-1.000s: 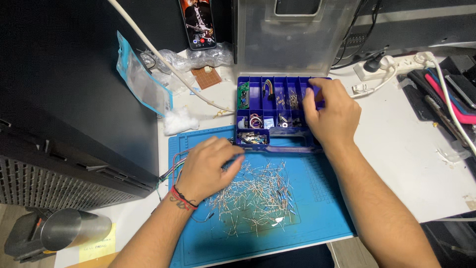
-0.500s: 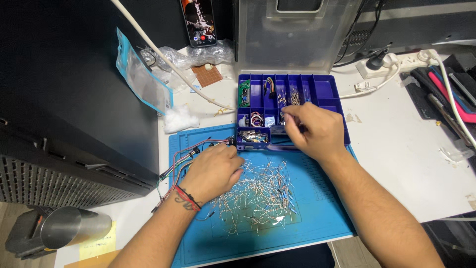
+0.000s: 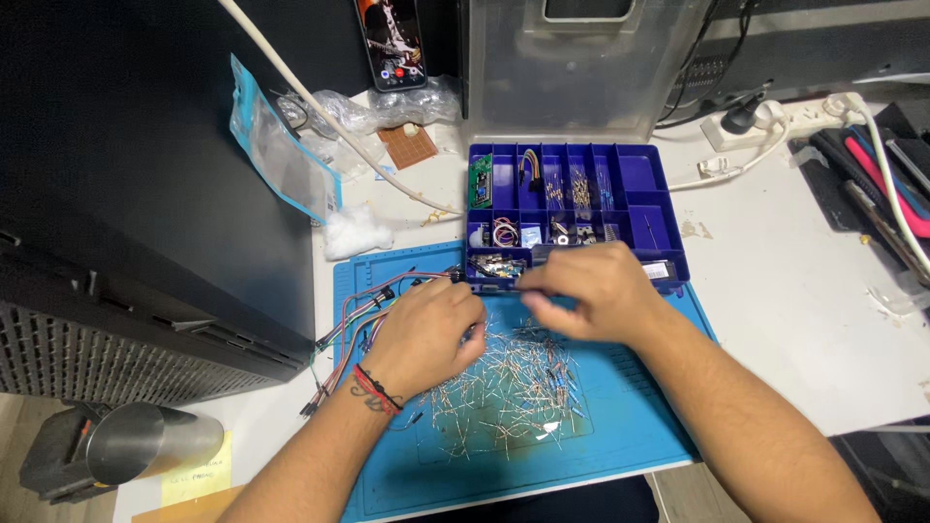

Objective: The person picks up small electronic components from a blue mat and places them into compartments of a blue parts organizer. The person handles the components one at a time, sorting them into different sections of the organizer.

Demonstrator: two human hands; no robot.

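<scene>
A blue compartment box (image 3: 641,180) with its clear lid (image 3: 581,68) raised stands at the back of a blue work mat (image 3: 620,416). Small electronic parts fill its compartments. A loose heap of thin wire-legged components (image 3: 513,383) lies on the mat. My left hand (image 3: 426,334) rests palm down at the heap's left edge, fingers curled on the parts. My right hand (image 3: 596,291) hovers over the heap just in front of the box, fingers pinched; what they pinch is too small to tell. A bundle of coloured jumper wires (image 3: 363,315) lies left of my left hand.
A large dark case (image 3: 145,194) fills the left. Nearby lie a plastic bag (image 3: 281,155), a white cotton wad (image 3: 354,232), a small brown board (image 3: 407,145) and a phone (image 3: 392,39). A power strip (image 3: 765,121) and tools (image 3: 882,184) sit at the right. A metal cylinder (image 3: 145,441) lies bottom left.
My right hand came back from the box's far right compartment to the heap in front of the box. My left hand shifted slightly along the heap's edge.
</scene>
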